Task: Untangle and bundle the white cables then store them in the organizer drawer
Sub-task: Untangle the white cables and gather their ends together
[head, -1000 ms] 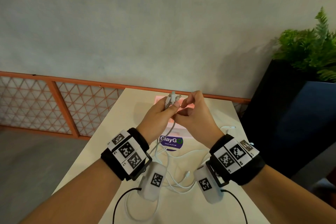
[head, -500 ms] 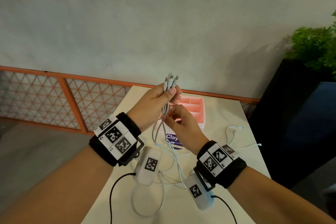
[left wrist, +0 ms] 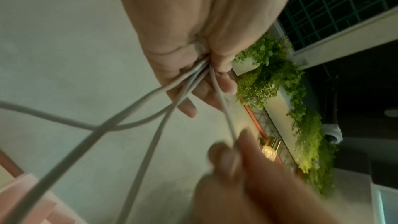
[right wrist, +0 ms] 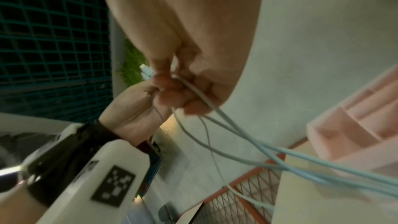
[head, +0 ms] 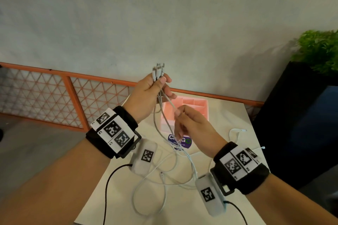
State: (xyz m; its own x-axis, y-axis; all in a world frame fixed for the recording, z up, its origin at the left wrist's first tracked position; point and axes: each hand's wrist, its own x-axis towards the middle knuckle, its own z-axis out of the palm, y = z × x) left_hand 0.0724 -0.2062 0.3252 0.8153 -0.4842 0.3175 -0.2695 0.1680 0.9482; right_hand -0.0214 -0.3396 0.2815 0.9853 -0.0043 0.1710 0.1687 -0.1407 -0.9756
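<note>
My left hand is raised above the table and grips several white cables just below their plugs, which stick up past the thumb. The strands hang down from the fist to a loose tangle of white cables on the table. Lower and to the right, my right hand pinches one of these strands between thumb and fingers. The pink organizer drawer with its dividers sits on the table behind the hands, open at the top.
A purple sticker lies on the cream table in front of the drawer. Two loose cable ends lie at the table's right edge. An orange lattice railing runs behind; a dark planter with a green plant stands right.
My left hand has lifted the bunch of plugs higher. My right hand has slid down from the plugs along a strand, and the drawer behind has come into view.
</note>
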